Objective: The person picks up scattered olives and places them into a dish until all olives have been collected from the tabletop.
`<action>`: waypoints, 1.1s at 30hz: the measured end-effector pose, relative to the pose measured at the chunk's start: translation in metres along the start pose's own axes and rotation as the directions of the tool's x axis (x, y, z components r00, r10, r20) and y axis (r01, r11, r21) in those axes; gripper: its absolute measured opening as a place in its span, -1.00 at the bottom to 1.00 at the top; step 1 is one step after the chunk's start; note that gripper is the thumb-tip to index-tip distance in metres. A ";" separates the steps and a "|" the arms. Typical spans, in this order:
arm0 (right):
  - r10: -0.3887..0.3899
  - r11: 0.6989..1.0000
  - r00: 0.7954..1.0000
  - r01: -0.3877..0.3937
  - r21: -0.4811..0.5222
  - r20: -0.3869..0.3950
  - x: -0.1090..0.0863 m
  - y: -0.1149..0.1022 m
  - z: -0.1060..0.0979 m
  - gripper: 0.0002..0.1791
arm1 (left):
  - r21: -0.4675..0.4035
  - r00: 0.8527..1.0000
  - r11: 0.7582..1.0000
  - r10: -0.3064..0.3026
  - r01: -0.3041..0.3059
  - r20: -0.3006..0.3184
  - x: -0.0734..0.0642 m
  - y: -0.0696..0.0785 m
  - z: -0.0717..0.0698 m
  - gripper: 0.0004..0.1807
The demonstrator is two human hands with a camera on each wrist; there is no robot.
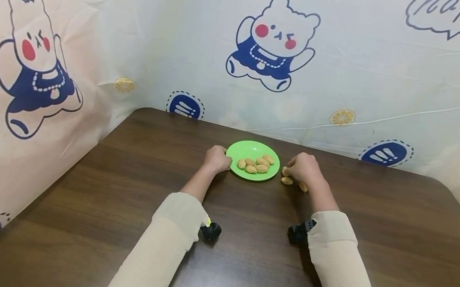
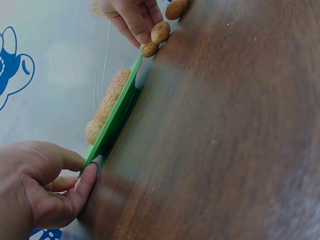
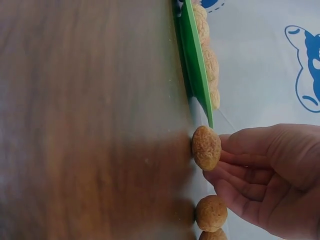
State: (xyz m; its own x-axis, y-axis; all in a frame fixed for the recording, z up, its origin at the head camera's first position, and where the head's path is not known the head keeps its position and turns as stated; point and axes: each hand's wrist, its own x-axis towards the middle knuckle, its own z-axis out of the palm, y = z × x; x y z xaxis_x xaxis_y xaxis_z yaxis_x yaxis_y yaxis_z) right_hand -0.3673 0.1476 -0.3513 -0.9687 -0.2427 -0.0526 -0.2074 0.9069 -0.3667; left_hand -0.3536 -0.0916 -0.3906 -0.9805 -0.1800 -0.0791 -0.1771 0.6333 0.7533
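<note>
A round green plate [image 1: 250,176] holds several tan, oval nuts in wrinkled shells [image 1: 261,168]. My left hand [image 1: 218,160] grips the plate's left rim; in the left wrist view the thumb and fingers of the left hand [image 2: 47,185] pinch that edge. Just beyond the right rim, my right hand [image 1: 305,169] reaches down with curled fingers and pinches a nut [image 1: 284,171] low over the table. A second nut [image 3: 206,148] lies in front of the fingertips and partly covers them in the right wrist view. Another nut [image 1: 303,187] rests by the wrist side.
The brown wooden table [image 1: 234,277] extends toward me. Behind it hangs a pale cloth [image 1: 347,56] with cartoon figures, and it continues along both sides. Black wrist cameras, one by the left sleeve [image 1: 180,217] and one by the right sleeve [image 1: 330,228], sit close over the tabletop.
</note>
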 end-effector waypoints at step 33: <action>-0.036 0.998 0.999 0.037 0.054 -0.010 0.005 0.006 0.004 -0.76 | -0.018 1.000 1.000 -0.023 0.023 0.007 0.002 0.001 0.002 -0.65</action>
State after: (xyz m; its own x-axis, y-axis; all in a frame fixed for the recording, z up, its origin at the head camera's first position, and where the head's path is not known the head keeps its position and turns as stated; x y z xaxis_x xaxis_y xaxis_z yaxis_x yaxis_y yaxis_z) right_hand -0.3733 0.1504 -0.3573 -0.9618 -0.2721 -0.0296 -0.2354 0.8774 -0.4180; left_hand -0.3561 -0.0901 -0.3913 -0.9768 -0.1888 -0.1010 -0.1978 0.6156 0.7628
